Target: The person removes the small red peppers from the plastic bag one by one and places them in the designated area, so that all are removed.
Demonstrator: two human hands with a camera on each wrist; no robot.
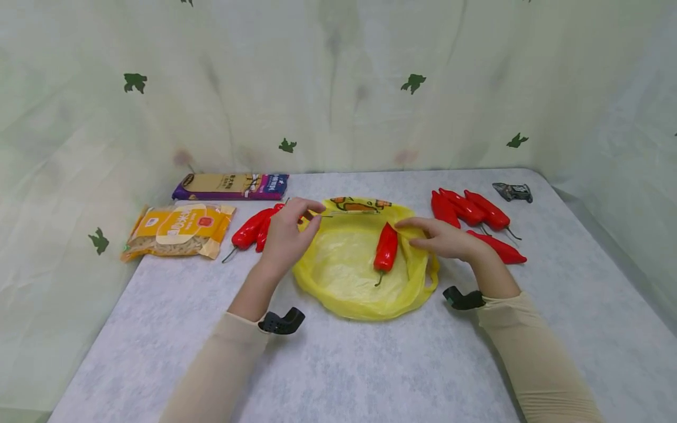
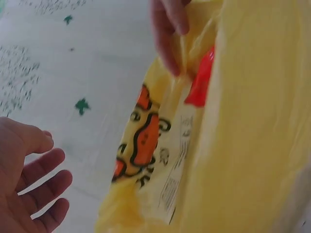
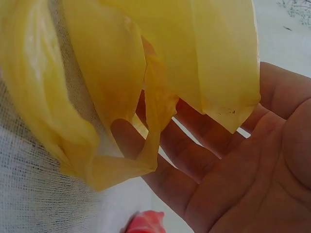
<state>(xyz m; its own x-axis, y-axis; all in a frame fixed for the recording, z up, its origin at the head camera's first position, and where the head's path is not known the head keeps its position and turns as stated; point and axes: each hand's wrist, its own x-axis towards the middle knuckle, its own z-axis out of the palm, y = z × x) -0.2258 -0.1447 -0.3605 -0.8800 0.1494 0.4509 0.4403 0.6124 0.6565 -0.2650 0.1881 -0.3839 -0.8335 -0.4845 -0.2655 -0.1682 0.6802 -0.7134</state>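
A yellow plastic bag (image 1: 349, 294) lies spread open on the table, printed with orange cartoon shapes on its far side. One red pepper (image 1: 386, 249) rests inside, tip pointing away. My left hand (image 1: 292, 235) hovers at the bag's left rim with loosely bent fingers and nothing in them; the left wrist view shows it apart from the bag. At the right rim, my right hand (image 1: 439, 237) touches the plastic. In the right wrist view its fingers (image 3: 189, 150) extend loosely behind a bag handle (image 3: 121, 170), the thumb partly hidden by the plastic.
More red peppers (image 1: 248, 231) lie left of the bag, partly behind my left hand. Several others (image 1: 468, 208) are grouped to the right. An orange food packet (image 1: 180, 229) and a purple-and-gold packet (image 1: 227, 187) lie far left. A small dark crumpled packet (image 1: 513, 192) sits far right.
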